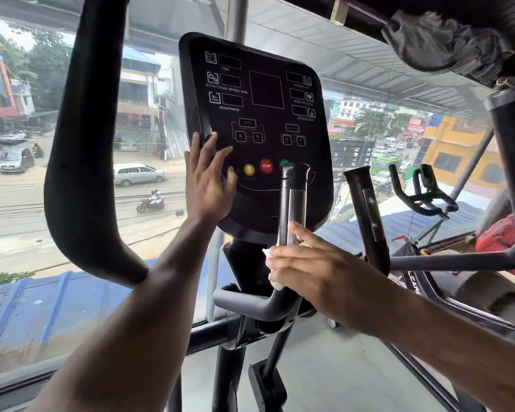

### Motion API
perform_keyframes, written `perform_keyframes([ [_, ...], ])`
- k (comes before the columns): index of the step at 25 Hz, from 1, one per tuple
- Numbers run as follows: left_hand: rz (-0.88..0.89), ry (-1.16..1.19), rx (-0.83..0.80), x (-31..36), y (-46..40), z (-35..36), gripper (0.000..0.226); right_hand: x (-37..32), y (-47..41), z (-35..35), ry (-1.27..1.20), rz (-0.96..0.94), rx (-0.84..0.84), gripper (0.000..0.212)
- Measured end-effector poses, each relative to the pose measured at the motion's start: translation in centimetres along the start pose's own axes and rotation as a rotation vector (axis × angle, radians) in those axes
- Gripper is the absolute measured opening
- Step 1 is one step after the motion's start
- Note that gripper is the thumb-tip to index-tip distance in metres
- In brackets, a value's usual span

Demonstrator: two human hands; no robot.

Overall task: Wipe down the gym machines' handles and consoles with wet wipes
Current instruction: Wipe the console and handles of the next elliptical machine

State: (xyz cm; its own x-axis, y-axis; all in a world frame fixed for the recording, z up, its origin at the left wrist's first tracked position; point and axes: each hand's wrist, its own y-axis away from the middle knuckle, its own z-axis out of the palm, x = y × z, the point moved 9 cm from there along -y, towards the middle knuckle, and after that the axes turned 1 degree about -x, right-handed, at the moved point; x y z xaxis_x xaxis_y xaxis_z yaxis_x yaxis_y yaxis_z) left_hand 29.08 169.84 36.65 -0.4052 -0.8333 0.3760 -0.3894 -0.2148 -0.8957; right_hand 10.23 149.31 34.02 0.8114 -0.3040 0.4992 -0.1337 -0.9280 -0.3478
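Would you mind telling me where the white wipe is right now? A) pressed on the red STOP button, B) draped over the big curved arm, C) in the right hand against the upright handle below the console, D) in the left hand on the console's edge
C: the right hand holds the white wipe against the upright handle, while the left hand rests bare on the console.

Beyond the window (18, 227), a silver van (139, 173) and a red motorcycle (150, 203) are on the wet street (72, 209).

wet wipe (270, 264) mostly hidden under right hand (318, 272), right-side console (259, 129) labels blurred
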Motion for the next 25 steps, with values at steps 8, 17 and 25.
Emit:
perform_keyframes([
  [8, -0.029, 0.014, -0.02, 0.1, 0.5, -0.1, 0.04, 7.5, 1.7, -6.3, -0.193, 0.458, 0.679, 0.016],
  [17, 0.004, 0.011, 0.001, 0.2, 0.2, -0.3, 0.038, 10.0, -1.6, -3.9, -0.208, 0.653, 0.656, 0.022],
  [25, -0.007, 0.005, -0.01, 0.2, 0.4, -0.1, 0.036, 5.1, 1.6, -1.9, -0.465, 0.68, 0.404, 0.014],
])
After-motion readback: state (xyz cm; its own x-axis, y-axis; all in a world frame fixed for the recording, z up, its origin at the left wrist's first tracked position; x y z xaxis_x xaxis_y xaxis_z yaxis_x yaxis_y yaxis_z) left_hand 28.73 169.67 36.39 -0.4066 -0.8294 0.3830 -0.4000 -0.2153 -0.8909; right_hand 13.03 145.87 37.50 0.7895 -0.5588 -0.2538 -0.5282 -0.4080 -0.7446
